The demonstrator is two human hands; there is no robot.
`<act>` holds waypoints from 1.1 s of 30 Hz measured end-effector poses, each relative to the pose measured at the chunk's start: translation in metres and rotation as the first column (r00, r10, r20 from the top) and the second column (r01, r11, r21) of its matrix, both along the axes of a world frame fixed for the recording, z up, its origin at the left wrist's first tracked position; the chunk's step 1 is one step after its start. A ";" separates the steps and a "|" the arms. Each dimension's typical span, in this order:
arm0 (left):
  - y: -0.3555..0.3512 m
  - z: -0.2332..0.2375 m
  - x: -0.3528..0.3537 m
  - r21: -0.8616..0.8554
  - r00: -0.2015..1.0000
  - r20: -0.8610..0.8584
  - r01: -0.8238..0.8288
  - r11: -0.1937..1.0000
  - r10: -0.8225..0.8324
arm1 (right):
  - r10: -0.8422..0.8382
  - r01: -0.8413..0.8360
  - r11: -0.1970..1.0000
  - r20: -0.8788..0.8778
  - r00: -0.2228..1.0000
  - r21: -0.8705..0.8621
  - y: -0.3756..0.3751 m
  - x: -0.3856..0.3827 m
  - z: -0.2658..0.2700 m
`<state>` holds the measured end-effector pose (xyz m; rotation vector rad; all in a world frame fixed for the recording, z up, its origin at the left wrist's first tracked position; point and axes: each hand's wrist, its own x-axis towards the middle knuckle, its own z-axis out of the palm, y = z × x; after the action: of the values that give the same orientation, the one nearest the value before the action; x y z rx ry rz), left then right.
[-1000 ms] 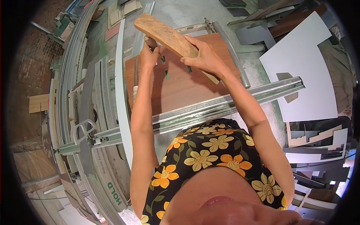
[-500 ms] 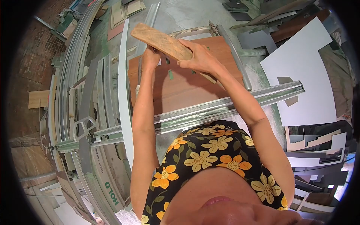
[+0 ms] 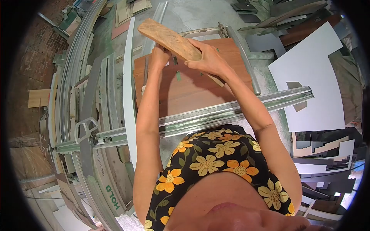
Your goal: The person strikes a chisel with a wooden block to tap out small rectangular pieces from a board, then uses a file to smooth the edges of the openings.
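My right hand grips a long wooden block near its lower right part, with the thumb and fingers spread around its sides. The block slants from upper left to lower right above a reddish-brown board. Beside the block's upper left part is my left hand, its fingers bent and partly hidden beneath the block; what they hold, if anything, cannot be made out. Small green marks show on the board between my forearms.
A metal rail crosses in front of my body. To the left stand a narrow white panel and long metal profiles. A large white sheet lies on the right, with stacked offcuts below it.
The view has shifted slightly. My left hand sits a little further right relative to the board, and the block's upper end has risen slightly. My right hand keeps its grip.
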<state>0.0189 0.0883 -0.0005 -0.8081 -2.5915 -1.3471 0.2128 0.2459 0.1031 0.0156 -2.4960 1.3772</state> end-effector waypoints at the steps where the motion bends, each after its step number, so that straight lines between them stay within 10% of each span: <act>1: 0.001 0.001 0.000 -0.020 1.000 -0.014 0.007 1.000 -0.007 | 0.002 -0.002 1.000 0.002 1.000 -0.008 0.000 0.000 0.002; 12: 0.014 -0.008 -0.016 -0.091 0.969 -0.209 0.114 0.989 -0.131 | -0.036 0.033 0.998 0.065 0.997 0.046 0.001 -0.001 0.002; 21: 0.007 0.011 -0.007 -0.137 0.993 -0.015 0.116 0.984 -0.119 | -0.019 0.018 1.000 0.065 0.998 0.017 0.003 0.000 0.002; 24: -0.005 -0.007 -0.029 0.160 0.983 0.111 0.131 0.978 -0.149 | -0.004 0.005 1.000 0.031 1.000 -0.021 0.002 0.001 0.005; 33: -0.082 0.029 -0.025 0.096 0.994 -0.029 -0.104 0.990 0.107 | 0.030 -0.031 0.998 -0.012 0.999 -0.058 -0.013 -0.005 0.001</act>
<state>-0.0057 0.0063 0.0285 -0.6638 -2.4855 -1.4013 0.2077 0.2325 0.1041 0.0490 -2.4547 1.4577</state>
